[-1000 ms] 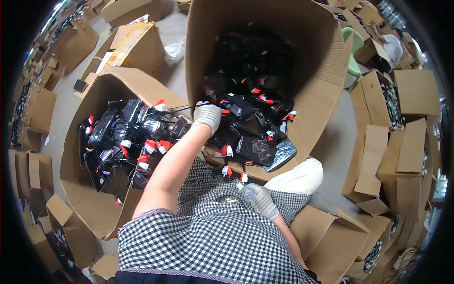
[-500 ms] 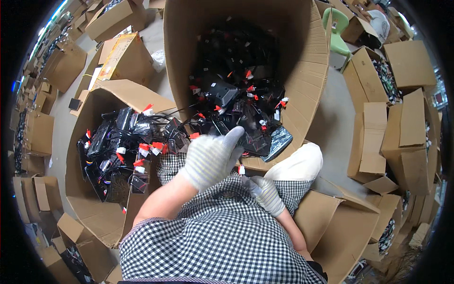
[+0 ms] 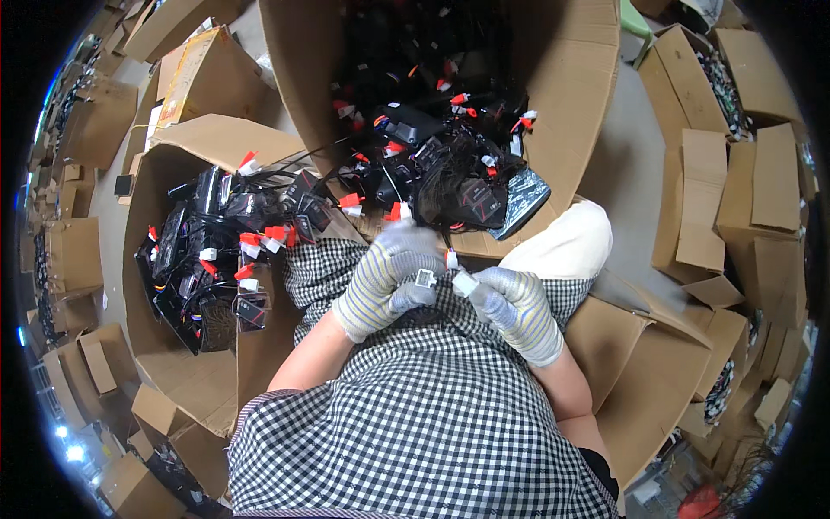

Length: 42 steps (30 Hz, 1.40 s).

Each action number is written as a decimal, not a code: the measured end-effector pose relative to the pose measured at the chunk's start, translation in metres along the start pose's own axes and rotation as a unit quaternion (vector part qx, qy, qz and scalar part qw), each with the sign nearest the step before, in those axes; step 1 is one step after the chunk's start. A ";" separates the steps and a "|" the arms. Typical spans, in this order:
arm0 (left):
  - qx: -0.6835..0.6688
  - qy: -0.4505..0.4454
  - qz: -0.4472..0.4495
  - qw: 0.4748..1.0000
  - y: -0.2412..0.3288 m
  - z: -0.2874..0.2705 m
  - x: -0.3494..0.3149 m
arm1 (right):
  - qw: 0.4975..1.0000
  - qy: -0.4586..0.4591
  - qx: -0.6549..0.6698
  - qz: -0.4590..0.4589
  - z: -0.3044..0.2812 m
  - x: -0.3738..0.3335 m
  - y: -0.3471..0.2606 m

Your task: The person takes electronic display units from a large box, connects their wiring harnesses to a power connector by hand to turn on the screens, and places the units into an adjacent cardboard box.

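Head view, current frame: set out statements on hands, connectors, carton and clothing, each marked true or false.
The left hand wears a striped glove. True.
The right hand is empty. False: it holds a pale connector.
The left hand holds a square-mouthed connector. True.
These two connectors are plugged together. False: a gap shows between them.
The big carton contains black devices. True.
The garment is plain red. False: the checkered garment is black and white.
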<state>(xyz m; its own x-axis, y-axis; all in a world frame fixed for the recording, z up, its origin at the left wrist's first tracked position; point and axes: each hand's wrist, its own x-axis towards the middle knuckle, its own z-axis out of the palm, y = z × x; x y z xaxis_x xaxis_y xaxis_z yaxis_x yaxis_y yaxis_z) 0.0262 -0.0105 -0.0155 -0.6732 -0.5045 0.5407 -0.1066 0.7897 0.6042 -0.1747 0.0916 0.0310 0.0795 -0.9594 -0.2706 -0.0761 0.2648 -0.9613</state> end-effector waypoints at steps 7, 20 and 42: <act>-0.087 -0.059 -0.160 0.982 0.010 0.008 -0.001 | 0.977 0.046 -0.189 -0.086 0.002 0.022 0.016; -0.329 -0.246 -0.269 0.871 -0.019 0.010 0.007 | 0.916 -0.223 -0.273 -0.193 -0.029 0.058 0.071; 0.133 -0.322 -0.163 0.923 -0.050 -0.008 0.090 | 0.934 -0.204 -0.265 -0.123 0.014 0.034 0.085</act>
<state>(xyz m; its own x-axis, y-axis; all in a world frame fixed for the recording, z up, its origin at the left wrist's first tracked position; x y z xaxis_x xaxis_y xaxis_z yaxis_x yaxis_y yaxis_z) -0.0234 -0.0980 0.0074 -0.8593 -0.4868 -0.1566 -0.4995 0.7331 0.4616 -0.1647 0.0831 -0.0605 0.5241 -0.8389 -0.1468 -0.4792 -0.1480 -0.8652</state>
